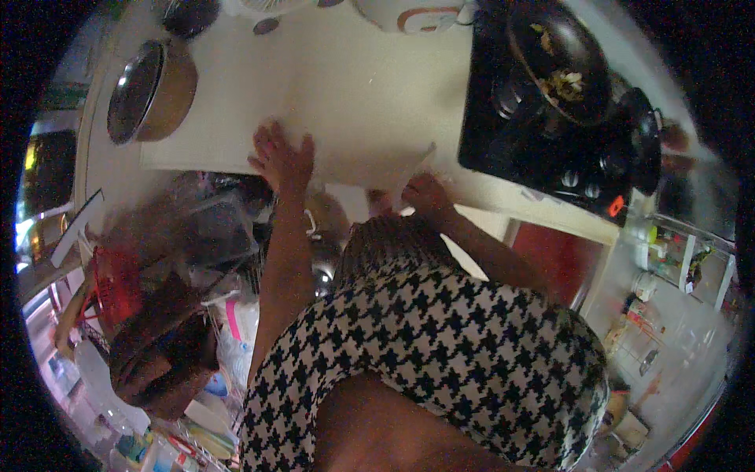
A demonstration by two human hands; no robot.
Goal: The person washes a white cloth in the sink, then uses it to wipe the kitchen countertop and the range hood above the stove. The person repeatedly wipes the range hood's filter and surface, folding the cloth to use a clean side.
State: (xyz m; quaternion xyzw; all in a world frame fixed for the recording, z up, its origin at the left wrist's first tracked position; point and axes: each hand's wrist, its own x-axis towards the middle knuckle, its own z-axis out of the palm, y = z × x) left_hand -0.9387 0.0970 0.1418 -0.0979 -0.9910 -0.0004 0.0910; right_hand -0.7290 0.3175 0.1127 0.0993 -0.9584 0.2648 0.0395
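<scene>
My left hand (283, 154) is over the pale countertop (354, 76), fingers spread and holding nothing. Whether its palm touches the surface I cannot tell. My right hand (426, 192), close to my waist at the counter's front edge, is closed around a thin pale blade-like object (417, 164). Its tip slants up and to the right; blur hides exactly what it is, and the hand covers its lower end. A metal pot (177, 91) sits at the counter's left end.
At the right stands a black cooktop (489, 135) bearing a dark wok (590, 47) with food scraps. A white appliance (383, 15) is at the back. Left of me are a clear plastic container (221, 230) and a red basket (115, 283). A red cabinet panel (554, 253) lies below the cooktop.
</scene>
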